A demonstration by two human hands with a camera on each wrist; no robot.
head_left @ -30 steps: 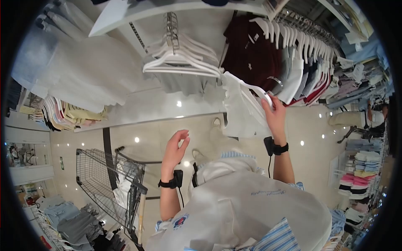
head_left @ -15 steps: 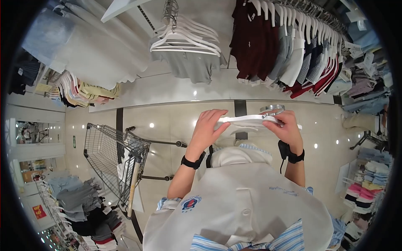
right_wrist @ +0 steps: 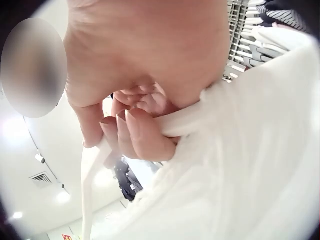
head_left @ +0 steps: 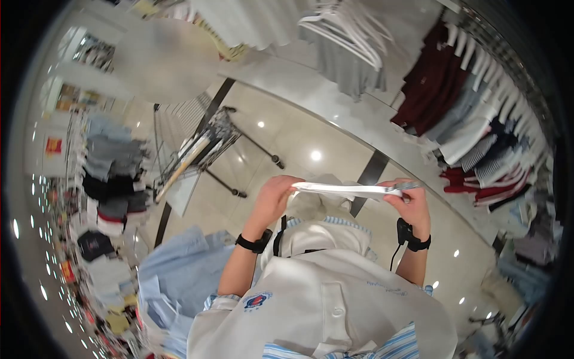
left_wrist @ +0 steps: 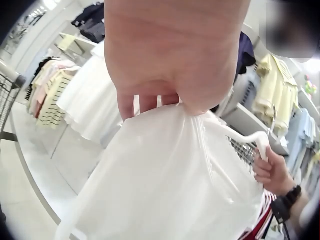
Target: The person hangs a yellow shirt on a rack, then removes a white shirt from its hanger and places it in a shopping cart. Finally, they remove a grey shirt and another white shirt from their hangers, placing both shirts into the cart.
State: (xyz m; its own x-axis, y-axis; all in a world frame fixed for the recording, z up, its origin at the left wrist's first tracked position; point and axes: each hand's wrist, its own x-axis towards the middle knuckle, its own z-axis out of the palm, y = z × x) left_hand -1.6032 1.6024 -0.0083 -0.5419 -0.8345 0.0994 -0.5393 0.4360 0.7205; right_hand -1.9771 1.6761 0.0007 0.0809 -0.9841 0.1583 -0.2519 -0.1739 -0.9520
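A white garment (left_wrist: 140, 170) hangs from a white hanger (head_left: 347, 189) held level in front of my body. My left hand (head_left: 275, 196) pinches the garment's shoulder at the hanger's left end; in the left wrist view its fingers go behind the white cloth. With curled fingers, my right hand (head_left: 412, 206) grips the hanger at its other end, near the metal hook. The right wrist view shows those fingers (right_wrist: 142, 135) wrapped around the white hanger bar, with the cloth spreading to the right of them.
A wire shopping cart (head_left: 197, 149) stands to the left on the tiled floor. Grey tops (head_left: 344, 69) hang ahead, dark red shirts (head_left: 430, 90) and others to the right. A light blue shirt (head_left: 179, 269) hangs close by my left arm.
The hanger with the white garment came from beside the rack to in front of my body. My left hand, empty at first, took hold of its left end. The head view turned left.
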